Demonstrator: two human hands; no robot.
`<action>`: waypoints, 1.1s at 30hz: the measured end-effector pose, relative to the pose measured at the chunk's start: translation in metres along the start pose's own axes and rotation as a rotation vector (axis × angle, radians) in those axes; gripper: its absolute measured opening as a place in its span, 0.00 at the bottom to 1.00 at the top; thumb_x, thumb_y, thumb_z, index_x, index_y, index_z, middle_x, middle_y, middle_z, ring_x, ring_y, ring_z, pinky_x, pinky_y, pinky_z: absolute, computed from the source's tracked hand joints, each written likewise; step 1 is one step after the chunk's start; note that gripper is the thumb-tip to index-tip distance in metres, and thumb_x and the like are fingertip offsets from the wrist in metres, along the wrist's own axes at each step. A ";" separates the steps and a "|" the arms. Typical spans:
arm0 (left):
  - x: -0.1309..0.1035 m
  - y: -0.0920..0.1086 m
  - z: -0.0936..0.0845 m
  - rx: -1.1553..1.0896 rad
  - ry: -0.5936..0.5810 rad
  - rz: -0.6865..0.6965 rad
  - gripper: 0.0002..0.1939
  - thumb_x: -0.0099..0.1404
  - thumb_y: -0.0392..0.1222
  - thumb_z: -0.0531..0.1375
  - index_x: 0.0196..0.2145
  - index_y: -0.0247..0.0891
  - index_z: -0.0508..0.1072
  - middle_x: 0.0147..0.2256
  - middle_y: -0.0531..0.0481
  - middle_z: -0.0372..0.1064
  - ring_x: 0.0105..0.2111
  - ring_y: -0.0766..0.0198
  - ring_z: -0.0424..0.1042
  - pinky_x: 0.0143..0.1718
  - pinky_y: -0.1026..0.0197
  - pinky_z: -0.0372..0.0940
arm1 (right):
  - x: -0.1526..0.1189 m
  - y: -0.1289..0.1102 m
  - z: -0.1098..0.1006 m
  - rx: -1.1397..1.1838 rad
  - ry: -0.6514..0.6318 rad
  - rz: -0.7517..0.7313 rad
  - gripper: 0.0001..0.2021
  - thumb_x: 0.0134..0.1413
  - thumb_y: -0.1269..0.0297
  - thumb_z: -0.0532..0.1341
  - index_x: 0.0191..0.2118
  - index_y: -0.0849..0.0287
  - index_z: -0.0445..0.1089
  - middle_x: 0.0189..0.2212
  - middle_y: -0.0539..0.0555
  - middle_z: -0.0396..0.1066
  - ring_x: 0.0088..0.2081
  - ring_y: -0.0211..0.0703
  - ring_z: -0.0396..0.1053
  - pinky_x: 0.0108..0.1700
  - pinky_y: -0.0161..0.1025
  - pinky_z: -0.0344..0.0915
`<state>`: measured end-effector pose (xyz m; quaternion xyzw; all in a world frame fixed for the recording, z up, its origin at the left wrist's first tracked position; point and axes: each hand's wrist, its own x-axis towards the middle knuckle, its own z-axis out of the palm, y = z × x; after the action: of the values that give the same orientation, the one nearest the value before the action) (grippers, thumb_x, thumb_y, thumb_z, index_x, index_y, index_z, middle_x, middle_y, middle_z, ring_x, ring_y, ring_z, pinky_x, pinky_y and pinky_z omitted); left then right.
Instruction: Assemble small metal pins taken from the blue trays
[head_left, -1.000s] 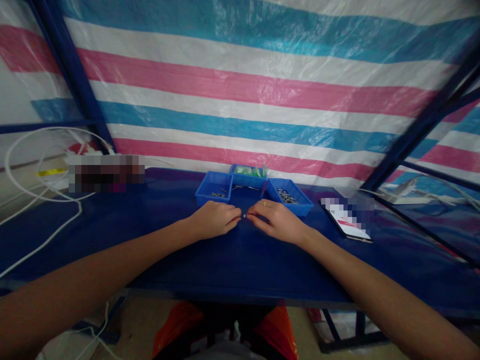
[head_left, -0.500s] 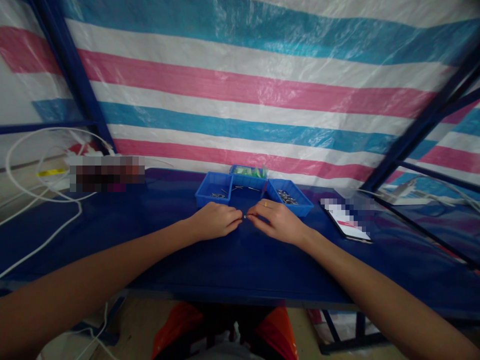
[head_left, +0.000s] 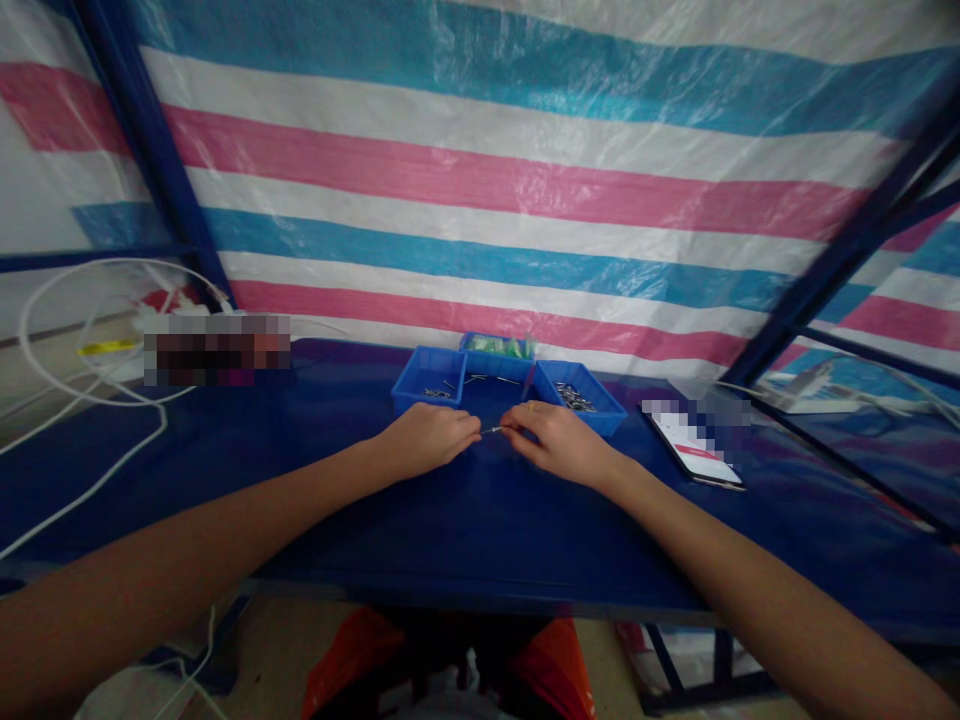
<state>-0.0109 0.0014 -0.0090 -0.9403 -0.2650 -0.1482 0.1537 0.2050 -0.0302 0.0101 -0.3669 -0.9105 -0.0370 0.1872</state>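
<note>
Between my hands runs a thin silvery metal rod (head_left: 491, 430), too small for its exact kind to show. My left hand (head_left: 429, 440) pinches its left end with the fingers pressed together. At the other end, the fingertips of my right hand (head_left: 559, 440) are closed on the rod, with a ring on one finger. Just beyond my left hand is a blue bin (head_left: 427, 365) with some small metal pieces. Behind my right hand stands another blue bin (head_left: 600, 400) holding many small metal pieces (head_left: 575, 397).
A third blue bin (head_left: 499, 368) at the back holds green-and-clear plastic packets (head_left: 499, 347). Several thin rods lie near it on the blue table (head_left: 450, 540). To the right rests a phone (head_left: 697, 450). White cables (head_left: 112, 470) curl at the left.
My fingertips have drawn slightly apart, and a longer stretch of the thin metal rod shows between them. The bins and the phone have stayed in place.
</note>
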 end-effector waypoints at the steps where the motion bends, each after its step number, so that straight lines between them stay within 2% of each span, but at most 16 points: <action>1: 0.000 -0.001 0.001 0.003 0.006 0.003 0.13 0.68 0.43 0.48 0.32 0.36 0.69 0.29 0.52 0.70 0.29 0.66 0.70 0.27 0.66 0.58 | 0.000 0.001 0.000 -0.004 -0.012 0.008 0.08 0.59 0.68 0.52 0.38 0.61 0.67 0.32 0.55 0.70 0.35 0.41 0.67 0.39 0.37 0.62; 9: 0.001 0.000 -0.004 0.001 0.096 0.020 0.16 0.70 0.42 0.46 0.32 0.35 0.69 0.29 0.51 0.69 0.32 0.66 0.70 0.32 0.66 0.60 | 0.000 0.006 0.008 -0.002 -0.085 0.008 0.07 0.58 0.70 0.53 0.38 0.61 0.68 0.32 0.55 0.71 0.34 0.40 0.68 0.38 0.35 0.60; 13: 0.000 0.005 -0.007 0.005 0.180 0.121 0.16 0.70 0.41 0.45 0.35 0.36 0.70 0.30 0.51 0.69 0.32 0.67 0.69 0.33 0.66 0.60 | 0.001 0.000 0.011 0.000 -0.131 -0.055 0.07 0.59 0.69 0.53 0.36 0.61 0.67 0.30 0.55 0.70 0.33 0.40 0.67 0.36 0.35 0.60; 18: 0.000 0.006 -0.008 0.028 0.235 0.211 0.16 0.70 0.40 0.44 0.36 0.35 0.71 0.30 0.50 0.69 0.32 0.68 0.69 0.32 0.66 0.61 | 0.002 -0.004 0.011 0.010 -0.141 -0.047 0.06 0.59 0.68 0.53 0.33 0.61 0.66 0.28 0.54 0.69 0.31 0.39 0.67 0.35 0.34 0.60; 21: 0.001 0.005 -0.008 0.016 0.212 0.168 0.17 0.70 0.41 0.44 0.36 0.35 0.71 0.31 0.50 0.69 0.33 0.68 0.69 0.33 0.66 0.61 | 0.002 -0.001 0.011 0.043 -0.130 -0.027 0.06 0.58 0.69 0.53 0.35 0.61 0.67 0.30 0.54 0.70 0.32 0.39 0.68 0.35 0.34 0.60; 27: 0.001 0.000 -0.005 0.036 0.066 -0.006 0.14 0.69 0.42 0.47 0.34 0.36 0.70 0.30 0.51 0.69 0.33 0.66 0.70 0.32 0.65 0.60 | 0.001 0.005 0.005 0.059 -0.070 0.084 0.06 0.58 0.69 0.53 0.37 0.61 0.67 0.29 0.53 0.71 0.30 0.38 0.67 0.33 0.33 0.59; 33: 0.001 0.001 -0.004 0.006 0.034 -0.023 0.12 0.68 0.41 0.48 0.33 0.36 0.69 0.30 0.51 0.69 0.30 0.66 0.70 0.30 0.66 0.60 | 0.001 0.000 0.001 0.067 0.003 0.065 0.06 0.59 0.67 0.52 0.37 0.61 0.66 0.30 0.53 0.70 0.31 0.38 0.67 0.34 0.34 0.60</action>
<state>-0.0104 -0.0004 -0.0056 -0.9340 -0.2737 -0.1652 0.1593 0.2045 -0.0297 0.0098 -0.3899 -0.8985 -0.0008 0.2017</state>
